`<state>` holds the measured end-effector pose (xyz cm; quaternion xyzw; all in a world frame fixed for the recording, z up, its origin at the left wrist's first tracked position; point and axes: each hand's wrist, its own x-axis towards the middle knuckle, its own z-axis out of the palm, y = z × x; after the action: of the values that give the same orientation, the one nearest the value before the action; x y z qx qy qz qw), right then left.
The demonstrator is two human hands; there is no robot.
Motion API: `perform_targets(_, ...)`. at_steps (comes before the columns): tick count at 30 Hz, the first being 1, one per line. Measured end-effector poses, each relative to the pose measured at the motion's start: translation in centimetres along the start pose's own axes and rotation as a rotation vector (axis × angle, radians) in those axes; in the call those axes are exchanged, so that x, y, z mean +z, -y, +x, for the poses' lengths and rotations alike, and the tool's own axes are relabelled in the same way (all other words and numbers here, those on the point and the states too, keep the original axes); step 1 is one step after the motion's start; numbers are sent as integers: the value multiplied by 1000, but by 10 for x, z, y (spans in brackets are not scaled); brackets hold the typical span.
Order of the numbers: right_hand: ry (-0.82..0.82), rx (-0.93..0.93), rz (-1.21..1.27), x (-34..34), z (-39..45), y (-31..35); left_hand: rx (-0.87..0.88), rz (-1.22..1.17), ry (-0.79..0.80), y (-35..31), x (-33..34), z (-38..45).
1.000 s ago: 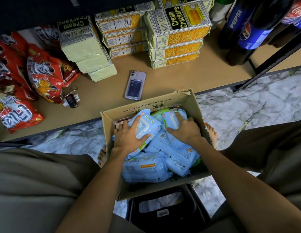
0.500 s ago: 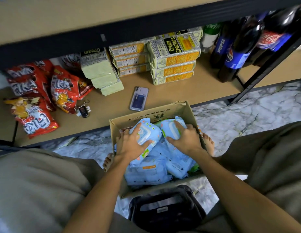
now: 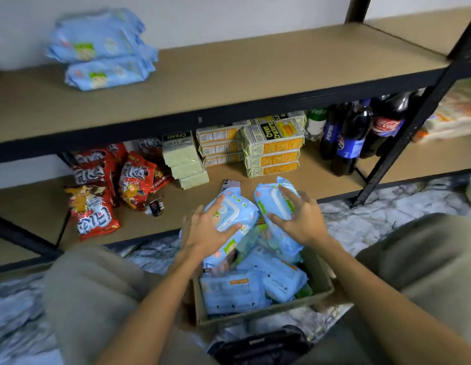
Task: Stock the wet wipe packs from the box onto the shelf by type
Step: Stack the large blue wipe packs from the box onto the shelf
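A cardboard box [image 3: 260, 316] on the floor between my knees holds several light blue wet wipe packs [image 3: 234, 291]. My left hand [image 3: 205, 230] grips one blue pack [image 3: 230, 209], lifted above the box. My right hand [image 3: 299, 219] grips a second blue pack [image 3: 272, 198] beside it, also raised. On the upper shelf [image 3: 255, 72], at the far left, a stack of matching blue wipe packs [image 3: 100, 51] lies against the wall.
The lower shelf [image 3: 321, 175] holds red snack bags [image 3: 97, 206], cream cracker packs [image 3: 274, 148], dark soda bottles [image 3: 353, 135], a phone [image 3: 230, 183] and a key fob [image 3: 156, 207]. A black upright post [image 3: 403, 143] stands at the right. A black bag [image 3: 260, 349] lies near me.
Both hands have lifted a wipe pack each out of the box and up. The view has tilted upward, bringing the upper shelf and its blue stack into sight.
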<state>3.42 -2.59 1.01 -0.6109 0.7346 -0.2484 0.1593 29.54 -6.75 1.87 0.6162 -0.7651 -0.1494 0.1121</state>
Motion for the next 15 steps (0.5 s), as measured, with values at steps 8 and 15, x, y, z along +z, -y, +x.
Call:
perform_targets(8,-190,-202,56,-67,13,47,111,-44,-172,-29,-92,-8)
perform_targets(15,-293,-364,118,-124,37,91,208,45,-334,-37,-168,9)
